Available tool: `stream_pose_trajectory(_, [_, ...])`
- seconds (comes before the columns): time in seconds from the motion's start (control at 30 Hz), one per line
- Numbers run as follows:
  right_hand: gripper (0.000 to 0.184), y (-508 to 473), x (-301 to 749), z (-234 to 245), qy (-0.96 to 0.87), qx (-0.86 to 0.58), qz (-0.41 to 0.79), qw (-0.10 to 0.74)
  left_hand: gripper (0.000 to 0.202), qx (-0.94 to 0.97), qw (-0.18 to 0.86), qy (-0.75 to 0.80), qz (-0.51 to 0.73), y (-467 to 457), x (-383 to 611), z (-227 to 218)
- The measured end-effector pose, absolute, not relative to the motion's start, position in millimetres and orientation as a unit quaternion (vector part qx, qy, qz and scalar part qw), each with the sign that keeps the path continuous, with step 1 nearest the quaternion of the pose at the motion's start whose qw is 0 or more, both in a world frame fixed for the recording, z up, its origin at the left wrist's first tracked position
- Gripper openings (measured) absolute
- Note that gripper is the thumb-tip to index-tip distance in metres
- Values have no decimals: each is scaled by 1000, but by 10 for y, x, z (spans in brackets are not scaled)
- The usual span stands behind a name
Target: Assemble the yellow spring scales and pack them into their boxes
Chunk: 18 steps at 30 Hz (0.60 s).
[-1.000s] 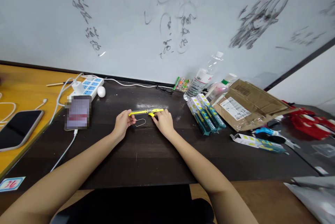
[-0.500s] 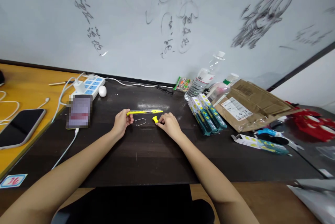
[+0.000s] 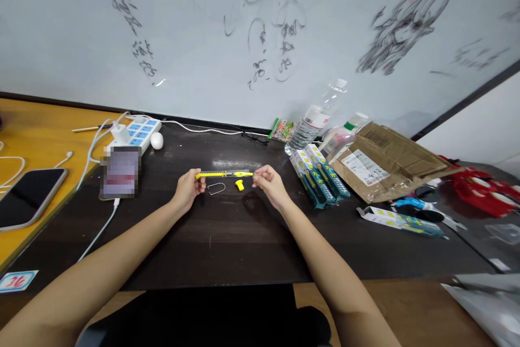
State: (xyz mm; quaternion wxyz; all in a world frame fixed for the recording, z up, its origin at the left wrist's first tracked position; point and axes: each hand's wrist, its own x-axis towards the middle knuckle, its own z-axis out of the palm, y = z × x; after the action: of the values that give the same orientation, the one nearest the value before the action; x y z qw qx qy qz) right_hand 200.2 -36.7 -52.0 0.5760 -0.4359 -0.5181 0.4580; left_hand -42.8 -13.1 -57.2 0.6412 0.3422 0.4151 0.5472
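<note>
My left hand (image 3: 189, 190) is closed round the left end of a slim yellow-and-clear pen-like tool (image 3: 227, 174), held level just above the dark table. At its right end, my right hand (image 3: 268, 184) pinches the yellow tip between thumb and fingers. Below the tool lies a small yellow cap-like piece (image 3: 239, 185), touched by neither hand. To the left of that piece rests a thin U-shaped metal wire (image 3: 216, 189).
Two upright-printed boxes (image 3: 319, 176) and an opened box (image 3: 402, 221) lie on the right, near a water bottle (image 3: 309, 128), brown parcel (image 3: 374, 163) and blue-handled pliers (image 3: 426, 207). On the left are a power strip (image 3: 144, 133), white round case (image 3: 156, 141) and phone (image 3: 30, 198).
My right hand has let go of the yellow cap-like piece, which stays on the table, and moved up and right to the tool's tip. The left hand keeps its hold.
</note>
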Motion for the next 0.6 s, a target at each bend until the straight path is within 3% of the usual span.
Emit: stream_pose_trajectory(0.6, [33, -384, 2030, -464, -557, -443, 445, 544, 20, 352, 650, 411, 534, -142, -426, -571])
